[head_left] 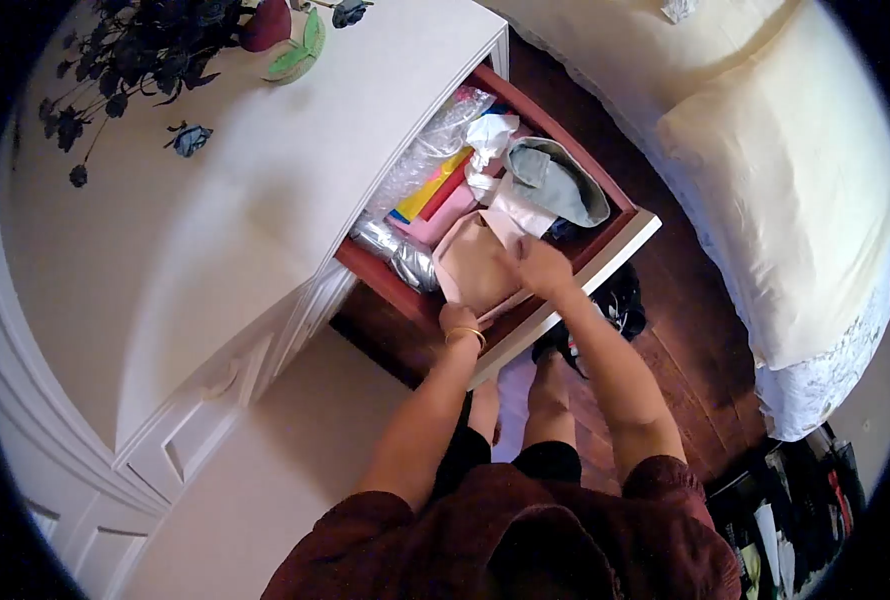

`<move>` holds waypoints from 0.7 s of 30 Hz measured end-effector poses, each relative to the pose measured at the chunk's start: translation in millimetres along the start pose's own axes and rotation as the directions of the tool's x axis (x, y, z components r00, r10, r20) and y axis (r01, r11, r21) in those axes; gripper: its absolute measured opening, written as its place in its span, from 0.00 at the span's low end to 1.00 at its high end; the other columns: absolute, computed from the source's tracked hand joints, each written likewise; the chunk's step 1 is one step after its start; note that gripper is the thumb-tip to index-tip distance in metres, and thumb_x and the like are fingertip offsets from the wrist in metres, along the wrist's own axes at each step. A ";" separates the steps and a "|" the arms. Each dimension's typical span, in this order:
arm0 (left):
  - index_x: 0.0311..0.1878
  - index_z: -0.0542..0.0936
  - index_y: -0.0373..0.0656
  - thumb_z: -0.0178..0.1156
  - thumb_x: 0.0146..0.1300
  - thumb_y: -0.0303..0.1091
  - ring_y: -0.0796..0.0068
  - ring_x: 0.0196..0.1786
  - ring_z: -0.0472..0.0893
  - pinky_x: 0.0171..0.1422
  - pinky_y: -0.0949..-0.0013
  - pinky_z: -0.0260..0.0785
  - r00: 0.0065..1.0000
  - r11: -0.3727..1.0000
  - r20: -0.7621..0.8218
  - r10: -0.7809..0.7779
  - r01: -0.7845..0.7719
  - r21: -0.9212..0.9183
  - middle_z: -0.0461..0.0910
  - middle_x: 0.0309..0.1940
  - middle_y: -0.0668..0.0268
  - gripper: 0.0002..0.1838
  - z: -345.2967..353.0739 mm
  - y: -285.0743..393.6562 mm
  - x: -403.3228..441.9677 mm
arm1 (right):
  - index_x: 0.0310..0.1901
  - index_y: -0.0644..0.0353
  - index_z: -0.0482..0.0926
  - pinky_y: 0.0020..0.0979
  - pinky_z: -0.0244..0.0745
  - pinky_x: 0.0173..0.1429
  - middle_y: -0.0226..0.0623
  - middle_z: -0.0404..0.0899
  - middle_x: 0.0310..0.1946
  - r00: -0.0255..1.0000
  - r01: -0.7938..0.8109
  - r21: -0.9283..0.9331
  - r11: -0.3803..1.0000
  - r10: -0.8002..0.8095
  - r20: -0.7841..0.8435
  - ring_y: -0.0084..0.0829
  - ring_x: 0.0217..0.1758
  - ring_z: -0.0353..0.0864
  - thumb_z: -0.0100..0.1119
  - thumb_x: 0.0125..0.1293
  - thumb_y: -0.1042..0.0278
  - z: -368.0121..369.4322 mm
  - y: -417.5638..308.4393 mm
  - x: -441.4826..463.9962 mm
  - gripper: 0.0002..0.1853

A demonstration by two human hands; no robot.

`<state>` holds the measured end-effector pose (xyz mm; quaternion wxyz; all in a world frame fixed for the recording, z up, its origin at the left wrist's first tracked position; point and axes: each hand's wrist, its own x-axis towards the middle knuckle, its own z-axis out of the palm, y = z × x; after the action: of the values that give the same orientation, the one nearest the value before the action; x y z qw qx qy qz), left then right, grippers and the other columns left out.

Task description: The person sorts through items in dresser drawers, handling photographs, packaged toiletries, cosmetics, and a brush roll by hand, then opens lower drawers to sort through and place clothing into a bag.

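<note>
Head view: a pulled-out drawer holds a pink box at its 6 o'clock, the box's beige inside facing up. The left hand has its grip clamped on the box's edge at 7 o'clock; the right hand curls at its 2 o'clock edge, blurred, so I cannot tell whether that grip is pinching. Around the drawer's middle lie a grey cloth bin at 3 o'clock, crumpled white paper at 12, clear plastic wrap at 10, a yellow packet at 9 and a silver packet at 8. Dark flowers lie on the white worktop at 10 o'clock.
</note>
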<state>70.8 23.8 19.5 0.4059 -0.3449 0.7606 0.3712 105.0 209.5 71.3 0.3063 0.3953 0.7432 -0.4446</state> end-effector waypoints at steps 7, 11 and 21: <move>0.47 0.74 0.29 0.52 0.62 0.32 0.50 0.45 0.80 0.49 0.46 0.73 0.883 0.861 -0.099 0.458 -0.413 0.295 0.79 0.42 0.47 0.16 19.4 -76.8 70.0 | 0.65 0.57 0.67 0.43 0.74 0.59 0.46 0.70 0.64 0.830 0.335 -0.058 0.940 -0.324 -0.455 0.45 0.61 0.75 0.46 0.62 0.77 76.3 40.0 38.7 0.27; 0.51 0.72 0.28 0.56 0.62 0.36 0.47 0.50 0.77 0.59 0.47 0.67 0.838 0.593 0.183 0.514 -0.501 0.630 0.78 0.45 0.44 0.21 8.3 -45.3 56.6 | 0.63 0.48 0.70 0.43 0.76 0.55 0.40 0.73 0.61 0.923 0.172 -0.235 0.957 -0.240 -0.301 0.41 0.57 0.78 0.50 0.62 0.73 55.7 32.3 40.3 0.25; 0.52 0.76 0.38 0.58 0.68 0.39 0.79 0.36 0.72 0.42 0.70 0.70 0.476 0.939 0.830 0.291 -0.311 -0.150 0.78 0.40 0.65 0.16 30.5 -141.4 -92.4 | 0.59 0.62 0.71 0.43 0.73 0.49 0.48 0.73 0.43 0.755 0.329 -0.100 0.939 -0.325 -0.570 0.51 0.46 0.76 0.61 0.52 0.77 14.6 4.2 -16.6 0.29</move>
<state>238.6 1.5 47.9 0.6531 0.0196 0.5224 0.5479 118.5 192.3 76.8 -0.0176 0.3767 0.8567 -0.3520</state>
